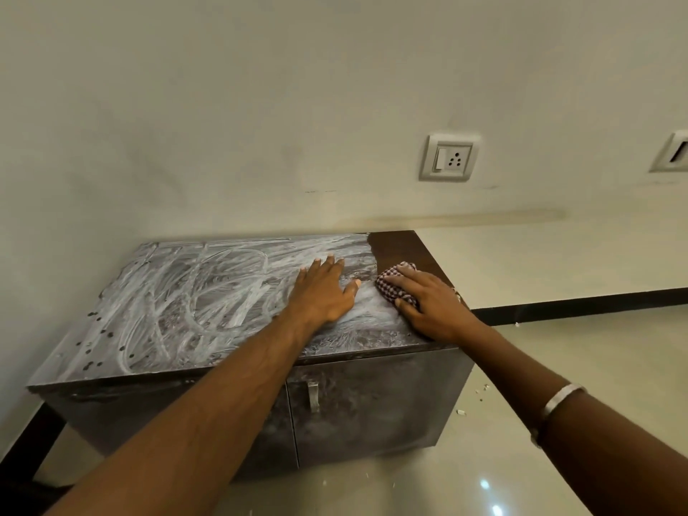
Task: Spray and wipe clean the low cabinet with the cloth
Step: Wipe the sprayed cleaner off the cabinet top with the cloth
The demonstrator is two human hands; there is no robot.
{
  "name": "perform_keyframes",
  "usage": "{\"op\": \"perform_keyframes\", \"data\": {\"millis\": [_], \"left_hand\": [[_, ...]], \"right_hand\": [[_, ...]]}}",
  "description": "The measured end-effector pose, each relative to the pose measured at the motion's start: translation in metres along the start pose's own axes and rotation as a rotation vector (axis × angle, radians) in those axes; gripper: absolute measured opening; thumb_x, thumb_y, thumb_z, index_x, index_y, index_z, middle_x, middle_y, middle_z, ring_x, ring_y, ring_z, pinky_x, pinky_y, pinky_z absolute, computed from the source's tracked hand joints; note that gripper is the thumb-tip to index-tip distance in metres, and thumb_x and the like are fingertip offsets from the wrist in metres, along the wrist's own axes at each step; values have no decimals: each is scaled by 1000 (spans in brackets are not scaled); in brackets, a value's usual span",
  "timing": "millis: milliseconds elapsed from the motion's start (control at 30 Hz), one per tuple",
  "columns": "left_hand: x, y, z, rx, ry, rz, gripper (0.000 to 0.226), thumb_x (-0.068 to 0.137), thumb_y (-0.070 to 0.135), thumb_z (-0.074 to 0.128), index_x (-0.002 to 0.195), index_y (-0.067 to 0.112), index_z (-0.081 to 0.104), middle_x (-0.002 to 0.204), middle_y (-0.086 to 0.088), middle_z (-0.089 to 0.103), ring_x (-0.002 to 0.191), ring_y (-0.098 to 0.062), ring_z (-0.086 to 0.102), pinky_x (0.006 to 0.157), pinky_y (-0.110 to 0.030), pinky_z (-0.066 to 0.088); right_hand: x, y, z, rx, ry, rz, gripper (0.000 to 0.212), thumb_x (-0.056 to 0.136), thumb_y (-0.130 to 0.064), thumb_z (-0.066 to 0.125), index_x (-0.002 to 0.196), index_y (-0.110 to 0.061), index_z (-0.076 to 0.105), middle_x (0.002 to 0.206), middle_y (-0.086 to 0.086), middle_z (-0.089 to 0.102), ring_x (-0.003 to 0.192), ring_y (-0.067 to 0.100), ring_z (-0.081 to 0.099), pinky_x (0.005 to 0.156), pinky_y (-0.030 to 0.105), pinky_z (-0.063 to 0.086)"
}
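The low cabinet [178, 314] stands against a pale wall [223, 106], dark brown with two front doors, and everything here is placed relative to it. Its top is smeared almost all over with white streaks and swirls, with small dark spots dotted toward its left edge; only a strip at the far right corner of the top shows clean dark wood. The left hand [324, 292] lies flat, palm down, on the smeared top a little right of the middle, its fingers [329, 264] straight and spread, grasping nothing. Just beside it, near the cabinet's right edge, the right hand [428, 303] presses down on the cloth [391, 284], a bunched red-and-white checked rag that sits right at the border between the white smear and the clean strip; the fingers lie over the cloth and curl at its edges, the thumb tucked against its near side. The two hands are close together but not touching. A silver bangle [562, 398] circles the right forearm. On the cabinet's front, a small metal handle [313, 395] hangs on the right door just beside the seam between the doors, and the doors look dusty and grey. Above and to the right of the cabinet a switch and socket plate [448, 158] is set into the wall. To the cabinet's right and in front of it spreads a glossy tiled floor [558, 348] with a few white flecks, edged by a black skirting.
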State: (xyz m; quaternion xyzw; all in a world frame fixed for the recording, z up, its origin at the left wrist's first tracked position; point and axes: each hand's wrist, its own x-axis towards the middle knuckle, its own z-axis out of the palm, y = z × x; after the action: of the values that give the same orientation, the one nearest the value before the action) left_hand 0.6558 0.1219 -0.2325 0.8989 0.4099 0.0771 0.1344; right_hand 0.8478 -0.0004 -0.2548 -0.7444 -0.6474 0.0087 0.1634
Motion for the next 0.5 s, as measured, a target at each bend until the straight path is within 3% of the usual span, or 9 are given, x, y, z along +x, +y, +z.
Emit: {"op": "perform_keyframes", "data": {"millis": [133, 300, 500], "left_hand": [[-4, -2, -2, 1, 5, 8, 67, 97, 56, 25, 154, 23, 11, 163, -2, 3, 150, -23, 2, 122, -45, 2], [-8, -6, 0, -3, -1, 2, 67, 97, 56, 25, 154, 23, 11, 163, -1, 3, 150, -24, 1, 122, -44, 1], [-14, -7, 4, 0, 3, -6, 66, 98, 54, 26, 154, 23, 11, 163, -2, 3, 150, -24, 2, 121, -44, 1]], "right_hand": [[-24, 6, -7, 45, 18, -15, 50, 94, -43, 43, 143, -36, 38, 154, -3, 33, 141, 21, 31, 118, 38, 22], [-12, 4, -5, -30, 27, 110, 49, 98, -38, 44, 145, -37, 33, 157, -4, 27, 143, 23, 26, 118, 39, 19], [-35, -8, -3, 18, 30, -15, 52, 93, -48, 37, 144, -39, 35, 155, -5, 31, 141, 19, 30, 117, 40, 24]]}}
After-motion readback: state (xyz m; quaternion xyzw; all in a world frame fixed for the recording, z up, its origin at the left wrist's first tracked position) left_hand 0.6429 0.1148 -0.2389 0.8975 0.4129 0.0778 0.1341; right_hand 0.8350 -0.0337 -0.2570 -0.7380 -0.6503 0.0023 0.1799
